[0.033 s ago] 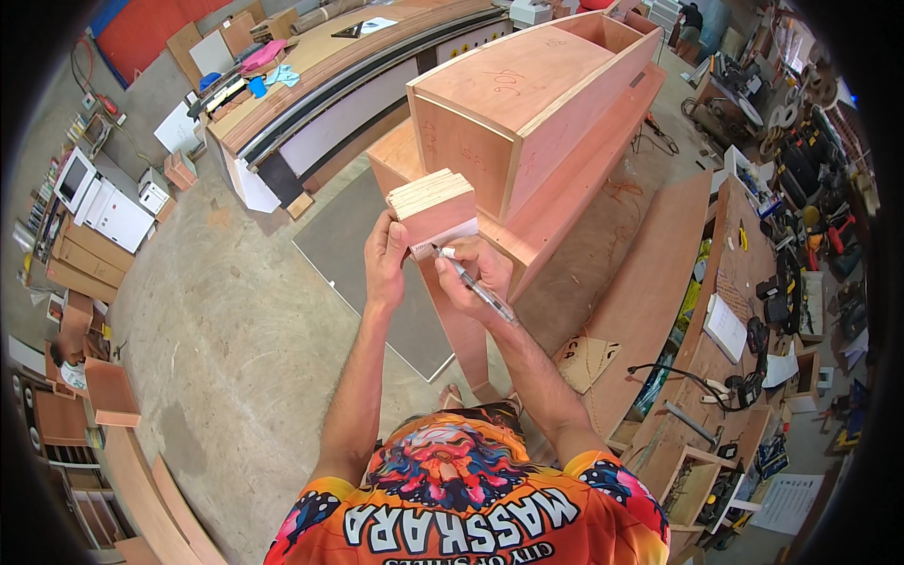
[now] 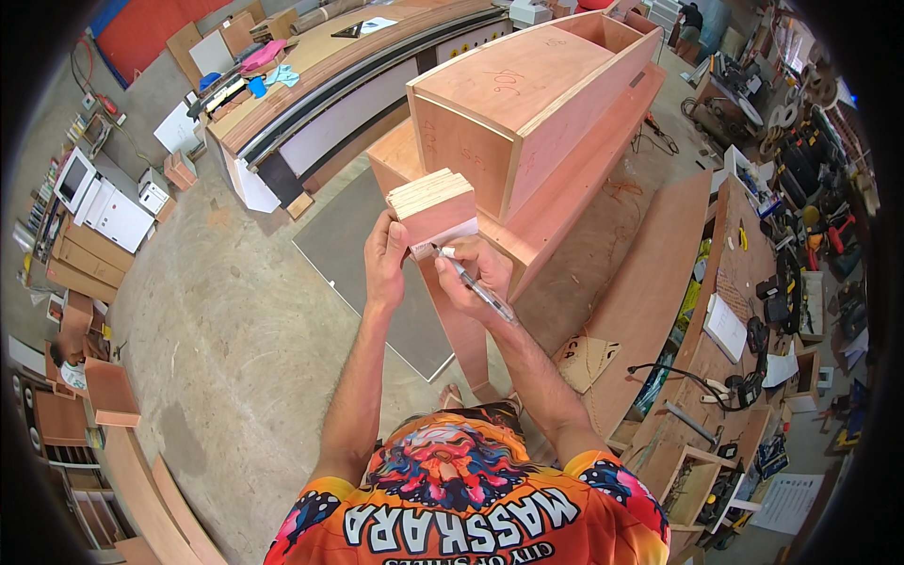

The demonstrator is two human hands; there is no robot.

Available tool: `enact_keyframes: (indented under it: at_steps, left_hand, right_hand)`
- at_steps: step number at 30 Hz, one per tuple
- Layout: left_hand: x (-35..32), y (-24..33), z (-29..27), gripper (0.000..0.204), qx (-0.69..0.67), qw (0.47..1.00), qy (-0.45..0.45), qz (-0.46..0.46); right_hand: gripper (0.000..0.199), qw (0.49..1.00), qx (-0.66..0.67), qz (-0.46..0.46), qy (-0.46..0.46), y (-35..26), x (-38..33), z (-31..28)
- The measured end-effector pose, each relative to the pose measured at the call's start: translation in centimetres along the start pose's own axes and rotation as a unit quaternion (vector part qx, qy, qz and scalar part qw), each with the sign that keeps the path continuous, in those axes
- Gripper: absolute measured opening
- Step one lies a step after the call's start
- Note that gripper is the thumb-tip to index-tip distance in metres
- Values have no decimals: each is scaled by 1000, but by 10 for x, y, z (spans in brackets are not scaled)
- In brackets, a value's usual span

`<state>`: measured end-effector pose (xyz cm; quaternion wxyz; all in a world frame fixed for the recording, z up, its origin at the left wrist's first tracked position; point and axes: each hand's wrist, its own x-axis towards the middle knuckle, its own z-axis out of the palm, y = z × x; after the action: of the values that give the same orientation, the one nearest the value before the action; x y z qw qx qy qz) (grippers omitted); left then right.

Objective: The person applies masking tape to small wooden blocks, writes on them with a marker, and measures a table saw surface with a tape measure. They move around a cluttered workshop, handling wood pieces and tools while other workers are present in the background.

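A small stack of thin plywood pieces [image 2: 441, 211] is held up in front of me, its pale layered edges showing on top. My left hand [image 2: 384, 256] is closed on its left side, thumb on the near face. Along the lower part of that face runs a white strip [image 2: 457, 232] with small dark writing. In my right hand [image 2: 485, 271] is a clear-barrelled pen [image 2: 482, 290], pinched between the fingers. Its dark tip meets the white strip near the written marks. The right fingers hide part of the strip and the stack's lower right corner.
Just beyond stands a long plywood box [image 2: 480, 99] on a wooden base [image 2: 574, 226]. A curved counter [image 2: 358, 85] lies behind to the left. On the right, a workbench [image 2: 702, 348] carries tools and cords. A person [image 2: 66, 363] is at the far left.
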<state>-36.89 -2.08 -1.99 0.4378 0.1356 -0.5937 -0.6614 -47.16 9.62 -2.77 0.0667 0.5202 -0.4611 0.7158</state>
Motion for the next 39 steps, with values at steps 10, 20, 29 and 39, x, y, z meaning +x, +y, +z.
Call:
enact_keyframes:
  at_steps: [10, 20, 29, 39]
  left_hand:
    - [-1, 4, 3, 62, -16, 1000, 7, 0]
    - [-1, 2, 0, 63, -18, 1000, -5, 0]
    - [-1, 1, -1, 65, -12, 1000, -10, 0]
    - [-1, 4, 0, 66, -19, 1000, -14, -1]
  right_hand:
    - [16, 1000, 8, 25, -11, -6, 2, -1]
    - [18, 1000, -1, 30, 0, 3, -3, -3]
    - [17, 999, 9, 34, 1, 2, -3, -3]
    - [17, 1000, 1, 28, 3, 1, -1, -5]
